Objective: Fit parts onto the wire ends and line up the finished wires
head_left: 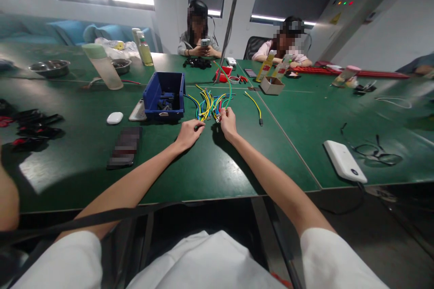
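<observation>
A loose bundle of yellow, green and blue wires [208, 104] lies on the green table [237, 162] just right of a blue bin [164, 95]. My left hand [189, 133] is closed, pinching the near ends of the wires at the left of the bundle. My right hand [228, 122] is closed too, gripping the wire ends on the right side, where small metal terminals show. One green wire arcs up and back from the bundle. A single yellow wire [253, 104] lies apart to the right.
A white mouse-shaped case [115, 118] and a dark phone [125, 146] lie left of my arms. A white power bank [344, 161] and glasses [378, 153] sit right. Two people sit across the table. A frosted bottle [101, 65] and steel bowls [50, 67] stand far left.
</observation>
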`<state>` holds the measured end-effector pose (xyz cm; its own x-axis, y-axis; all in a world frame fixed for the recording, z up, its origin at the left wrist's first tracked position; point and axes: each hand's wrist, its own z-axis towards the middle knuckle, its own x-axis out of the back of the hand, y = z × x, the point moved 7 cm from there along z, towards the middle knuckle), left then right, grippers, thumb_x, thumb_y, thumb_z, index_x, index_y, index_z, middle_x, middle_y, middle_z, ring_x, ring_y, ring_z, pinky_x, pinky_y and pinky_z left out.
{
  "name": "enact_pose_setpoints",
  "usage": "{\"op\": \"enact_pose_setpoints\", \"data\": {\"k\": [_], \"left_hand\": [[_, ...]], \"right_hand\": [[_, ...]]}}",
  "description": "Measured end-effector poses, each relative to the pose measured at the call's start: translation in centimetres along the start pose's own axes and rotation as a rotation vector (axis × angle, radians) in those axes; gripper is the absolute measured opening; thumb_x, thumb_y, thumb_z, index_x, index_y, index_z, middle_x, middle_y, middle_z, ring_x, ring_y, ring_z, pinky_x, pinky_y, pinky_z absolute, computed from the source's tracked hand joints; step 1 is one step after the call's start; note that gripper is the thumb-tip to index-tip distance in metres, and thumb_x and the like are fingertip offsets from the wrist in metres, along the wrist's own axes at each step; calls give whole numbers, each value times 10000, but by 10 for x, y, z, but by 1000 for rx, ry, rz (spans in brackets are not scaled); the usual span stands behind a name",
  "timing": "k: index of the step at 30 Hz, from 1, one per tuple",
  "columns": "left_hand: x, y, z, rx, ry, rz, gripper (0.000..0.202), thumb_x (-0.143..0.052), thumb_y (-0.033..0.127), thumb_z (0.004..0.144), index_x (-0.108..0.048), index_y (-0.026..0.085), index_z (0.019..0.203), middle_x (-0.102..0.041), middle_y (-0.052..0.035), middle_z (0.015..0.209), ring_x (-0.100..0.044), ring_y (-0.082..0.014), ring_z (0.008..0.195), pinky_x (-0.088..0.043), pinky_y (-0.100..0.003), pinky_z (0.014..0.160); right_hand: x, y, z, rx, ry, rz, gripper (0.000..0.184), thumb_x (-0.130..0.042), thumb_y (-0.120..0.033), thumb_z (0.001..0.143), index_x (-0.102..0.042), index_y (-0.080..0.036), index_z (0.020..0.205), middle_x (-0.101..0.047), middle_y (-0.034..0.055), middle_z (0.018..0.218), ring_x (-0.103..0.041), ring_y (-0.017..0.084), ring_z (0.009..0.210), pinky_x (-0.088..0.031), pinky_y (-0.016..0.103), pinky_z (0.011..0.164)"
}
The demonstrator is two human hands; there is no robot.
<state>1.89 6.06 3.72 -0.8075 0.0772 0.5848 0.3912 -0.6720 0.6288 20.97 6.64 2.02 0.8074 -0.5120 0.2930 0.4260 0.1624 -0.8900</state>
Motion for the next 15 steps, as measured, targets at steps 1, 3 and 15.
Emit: {"op": "enact_pose_setpoints", "data": {"k": [1,3,15], "left_hand": [[0,3,0,1,0,-3,156,-584,173,837,-732,168,887,-737,-54,891,-676,-177,792,-535,-291,740],[1,9,-1,-1,0,-11,152,-588,158,827,-733,171,870,-741,-48,881,-679,-175,795,-535,-287,744],[-9,18,-14,57,41,-84,88,-629,212,813,-698,178,855,-735,-25,837,-677,-154,727,-538,-254,657]], "right_hand": [[4,0,-5,-32,15,4,354,-373,-553,933,-468,-231,822,-531,-19,657,-508,156,593,-402,273,609],[8,-5,-15,-33,-10,-11,323,-420,-527,921,-484,-226,821,-555,-22,659,-530,151,610,-402,266,628],[0,-16,-54,0,-85,130,304,-519,-517,882,-548,-215,877,-574,-21,660,-536,137,588,-429,252,593]]}}
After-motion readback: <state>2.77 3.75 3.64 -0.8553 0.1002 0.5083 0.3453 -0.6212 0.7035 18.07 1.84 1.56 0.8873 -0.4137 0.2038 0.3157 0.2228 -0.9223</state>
